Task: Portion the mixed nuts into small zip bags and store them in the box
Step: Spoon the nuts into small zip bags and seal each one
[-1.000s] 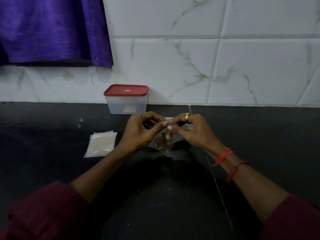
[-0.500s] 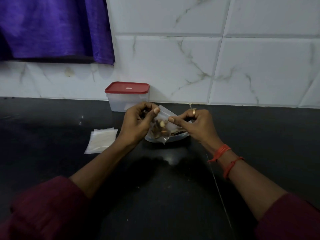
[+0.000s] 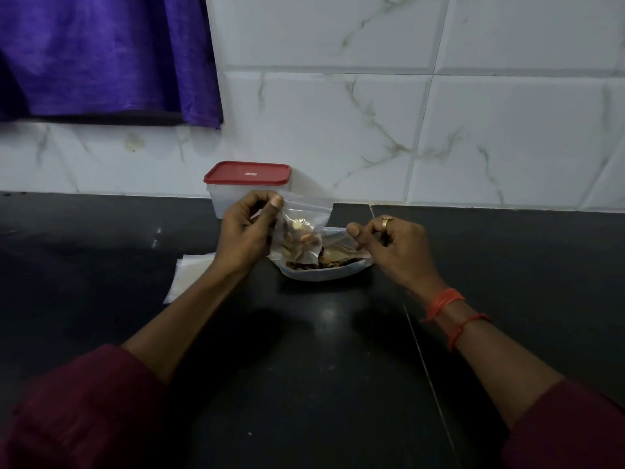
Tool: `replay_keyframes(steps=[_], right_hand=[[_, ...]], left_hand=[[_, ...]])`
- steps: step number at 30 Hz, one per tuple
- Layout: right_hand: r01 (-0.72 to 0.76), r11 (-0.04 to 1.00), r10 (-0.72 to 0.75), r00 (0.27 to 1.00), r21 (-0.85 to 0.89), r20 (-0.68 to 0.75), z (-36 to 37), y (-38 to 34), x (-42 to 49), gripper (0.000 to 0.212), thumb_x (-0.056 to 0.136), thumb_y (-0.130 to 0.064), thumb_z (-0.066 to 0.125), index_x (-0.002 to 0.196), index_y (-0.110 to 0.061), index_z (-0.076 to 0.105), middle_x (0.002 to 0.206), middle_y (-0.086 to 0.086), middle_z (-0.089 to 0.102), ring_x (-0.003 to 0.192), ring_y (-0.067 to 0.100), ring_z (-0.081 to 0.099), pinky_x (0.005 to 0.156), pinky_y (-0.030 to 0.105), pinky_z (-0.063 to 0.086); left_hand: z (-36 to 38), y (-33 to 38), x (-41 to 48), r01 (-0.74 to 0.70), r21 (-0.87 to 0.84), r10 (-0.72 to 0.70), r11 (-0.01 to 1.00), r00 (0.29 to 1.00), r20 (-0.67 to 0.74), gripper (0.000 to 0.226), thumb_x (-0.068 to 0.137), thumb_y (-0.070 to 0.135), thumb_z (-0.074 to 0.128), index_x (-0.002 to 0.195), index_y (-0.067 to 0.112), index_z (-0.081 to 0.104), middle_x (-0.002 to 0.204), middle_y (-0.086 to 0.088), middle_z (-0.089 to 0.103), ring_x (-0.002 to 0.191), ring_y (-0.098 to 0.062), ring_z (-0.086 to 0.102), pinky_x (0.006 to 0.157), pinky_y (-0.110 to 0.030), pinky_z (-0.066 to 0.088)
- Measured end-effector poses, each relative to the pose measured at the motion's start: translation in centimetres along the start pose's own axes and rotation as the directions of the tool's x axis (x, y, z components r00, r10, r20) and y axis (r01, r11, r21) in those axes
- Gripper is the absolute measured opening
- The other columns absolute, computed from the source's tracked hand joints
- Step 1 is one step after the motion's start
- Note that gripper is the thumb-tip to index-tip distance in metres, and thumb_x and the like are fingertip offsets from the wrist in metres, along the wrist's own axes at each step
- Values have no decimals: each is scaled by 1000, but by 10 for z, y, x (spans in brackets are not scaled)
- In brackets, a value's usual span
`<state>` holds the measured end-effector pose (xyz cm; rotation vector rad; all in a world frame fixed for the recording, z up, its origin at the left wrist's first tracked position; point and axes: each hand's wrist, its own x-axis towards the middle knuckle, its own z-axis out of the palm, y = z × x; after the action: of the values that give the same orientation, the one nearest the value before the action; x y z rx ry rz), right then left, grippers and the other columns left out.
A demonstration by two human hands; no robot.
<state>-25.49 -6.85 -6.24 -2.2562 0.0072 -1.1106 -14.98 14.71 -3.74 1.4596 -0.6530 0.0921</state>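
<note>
Now the left hand (image 3: 241, 238) pinched the zip bag (image 3: 306, 211) by its top corner, nuts (image 3: 299, 236) hanging just below; the box (image 3: 247, 174) sat close behind that pinch, farther from the curled, empty right hand (image 3: 392, 245)

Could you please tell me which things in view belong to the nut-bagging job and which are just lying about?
Part of the job:
- zip bag of nuts, pinched by the left hand
- dish of loose nuts
- stack of empty bags
- red-lidded box, lid on

Just there:
- purple cloth hanging at the wall
- black counter
- marbled tiles
</note>
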Motion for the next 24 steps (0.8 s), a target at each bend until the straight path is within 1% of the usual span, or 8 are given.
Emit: replay_keyframes(steps=[3, 5, 8, 12, 14, 16, 19, 24], right_hand=[[-76, 992, 64, 992, 105, 112, 5, -15, -4, 47, 78, -72, 65, 90, -27, 72, 80, -13, 72, 63, 7, 69, 59, 37, 59], [-139, 978, 109, 976, 155, 191, 12, -25, -6, 41, 76, -63, 73, 98, -28, 72, 85, -10, 75, 71, 5, 72, 66, 28, 61], [-207, 952, 152, 958, 225, 241, 23, -29, -8, 30, 81, -39, 81, 103, -19, 74, 86, -6, 77, 77, 6, 73, 72, 26, 61], [-302, 860, 215, 946, 412, 244, 25, -26, -7, 22, 83, -24, 81, 101, -14, 72, 86, 5, 78, 79, 18, 76, 66, 33, 63], [-304, 844, 221, 948, 441, 230, 24, -25, -6, 24, 81, -23, 82, 101, -13, 73, 84, 8, 77, 79, 22, 76, 68, 35, 63], [-296, 853, 212, 949, 429, 233, 23, -23, -6, 36, 76, -31, 84, 105, -13, 73, 83, 6, 78, 80, 21, 76, 75, 36, 63], [-328, 828, 217, 936, 455, 278, 17, -22, -5, 47, 68, -39, 82, 108, -16, 71, 84, 2, 78, 79, 18, 76, 71, 32, 62], [-391, 739, 210, 908, 549, 364, 18, -25, -5, 33, 76, -27, 78, 106, -16, 71, 95, 5, 77, 86, 18, 75, 64, 29, 61]], left_hand=[[6, -2, -4, 40, -46, -40, 998, 999, 14, 15, 100, 19, 53, 104, 8, 62, 98, -17, 66, 86, -27, 68, 74, -54, 59], [10, -3, -6, 39, -89, -37, 995, 999, 21, 17, 101, 18, 54, 108, 5, 62, 97, -15, 69, 87, -28, 70, 71, -50, 61], [13, -7, -7, 39, -123, -39, 992, 999, 4, 18, 99, 19, 57, 109, 5, 63, 95, -13, 71, 86, -29, 71, 66, -41, 61], [15, -10, -8, 101, -174, -99, 980, 995, 24, 41, 86, 36, 73, 115, 9, 64, 99, -12, 74, 95, -28, 72, 77, -43, 60], [18, -8, -12, 137, -84, -129, 987, 987, 93, 48, 77, 38, 76, 114, 10, 65, 97, -6, 76, 93, -21, 74, 79, -37, 60], [21, -9, -15, 132, -31, -124, 991, 975, 183, 41, 74, 31, 77, 105, 4, 69, 93, -8, 77, 88, -24, 74, 78, -37, 61], [21, -10, -16, 183, -103, -161, 978, 969, 190, 40, 72, 21, 80, 103, -1, 70, 93, -13, 76, 88, -29, 74, 79, -40, 61], [22, -7, -15, 320, -234, -276, 918, 939, 203, 48, 62, 15, 82, 107, 0, 71, 99, -15, 76, 91, -28, 73, 77, -34, 61]])
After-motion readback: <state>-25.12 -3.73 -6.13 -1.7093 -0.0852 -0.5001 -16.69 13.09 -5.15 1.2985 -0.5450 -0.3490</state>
